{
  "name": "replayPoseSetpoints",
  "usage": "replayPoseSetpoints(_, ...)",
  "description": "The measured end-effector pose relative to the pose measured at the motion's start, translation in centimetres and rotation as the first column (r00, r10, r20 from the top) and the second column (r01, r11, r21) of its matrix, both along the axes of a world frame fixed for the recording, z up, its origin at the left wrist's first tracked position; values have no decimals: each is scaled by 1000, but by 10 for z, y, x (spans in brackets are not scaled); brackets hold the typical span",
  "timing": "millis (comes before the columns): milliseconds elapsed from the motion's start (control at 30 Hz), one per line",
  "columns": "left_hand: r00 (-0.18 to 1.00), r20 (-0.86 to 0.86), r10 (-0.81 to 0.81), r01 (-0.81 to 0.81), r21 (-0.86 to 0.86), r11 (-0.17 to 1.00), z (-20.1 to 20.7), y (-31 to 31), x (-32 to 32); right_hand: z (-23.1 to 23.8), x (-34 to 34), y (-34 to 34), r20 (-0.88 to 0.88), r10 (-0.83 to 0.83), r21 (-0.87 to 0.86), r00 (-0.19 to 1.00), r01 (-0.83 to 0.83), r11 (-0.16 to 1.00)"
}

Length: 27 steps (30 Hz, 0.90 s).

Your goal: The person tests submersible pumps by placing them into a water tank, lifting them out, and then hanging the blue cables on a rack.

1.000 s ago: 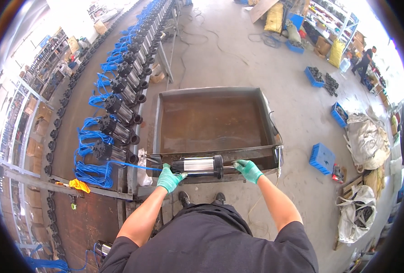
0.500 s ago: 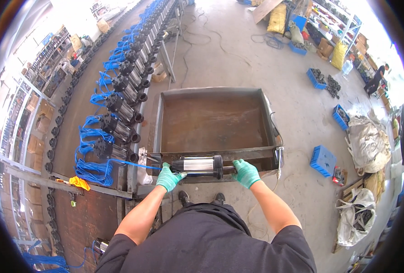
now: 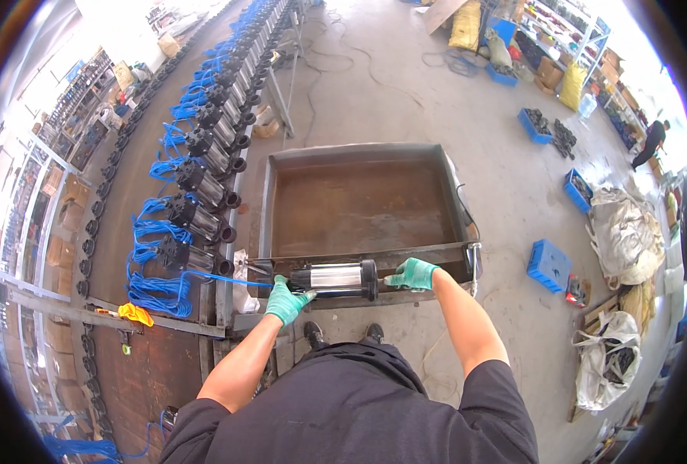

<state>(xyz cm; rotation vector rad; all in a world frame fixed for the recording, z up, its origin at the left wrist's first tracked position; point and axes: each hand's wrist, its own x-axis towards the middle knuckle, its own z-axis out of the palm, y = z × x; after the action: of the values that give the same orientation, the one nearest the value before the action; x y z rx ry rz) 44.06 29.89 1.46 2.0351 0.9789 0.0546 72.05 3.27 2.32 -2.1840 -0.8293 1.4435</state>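
Observation:
Lying sideways on the near ledge of the tank is a submersible pump (image 3: 336, 281), with a shiny steel body and black ends. A blue cable (image 3: 231, 279) runs from its left end to a coil on the bench. My left hand (image 3: 285, 301), in a green glove, grips that left end, thumb along the near side. My right hand (image 3: 414, 274), also gloved in green, is just beyond the pump's right end. Its fingers are closed and point left at that end; whatever they pinch is too small to make out.
A metal tank (image 3: 359, 209) of brownish liquid stands in front of me. Along the left, a bench carries a row of similar pumps (image 3: 197, 216) with blue cable coils (image 3: 162, 294). Blue crates (image 3: 548, 268) and white sacks (image 3: 625, 236) sit on the right floor. Another person (image 3: 651, 145) stands far right.
My right hand has shifted slightly up and left, its fingers turning toward the pump's right end. My left hand and the pump stay nearly in place.

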Motion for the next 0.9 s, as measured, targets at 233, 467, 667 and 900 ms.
replayPoseSetpoints(233, 998, 18, -53, 52, 21, 998, -41, 7, -2, 6, -7, -9, -20, -117, -66, 993, 116, 991)
replayPoseSetpoints(467, 981, 193, 19, 16, -180, 983, -17, 12, 0, 6, -23, -79, 486, -772, 635, 409, 442, 634)
replayPoseSetpoints(667, 995, 92, 32, -21, -126, 992, -8, 4, 14, -109, -13, -192, 577, -811, 468, 91, 777, 420)
replayPoseSetpoints(900, 998, 28, 62, -60, -65, 996, -6, 3, 11, -41, 61, -140, -116, -984, 337, 134, 938, 88)
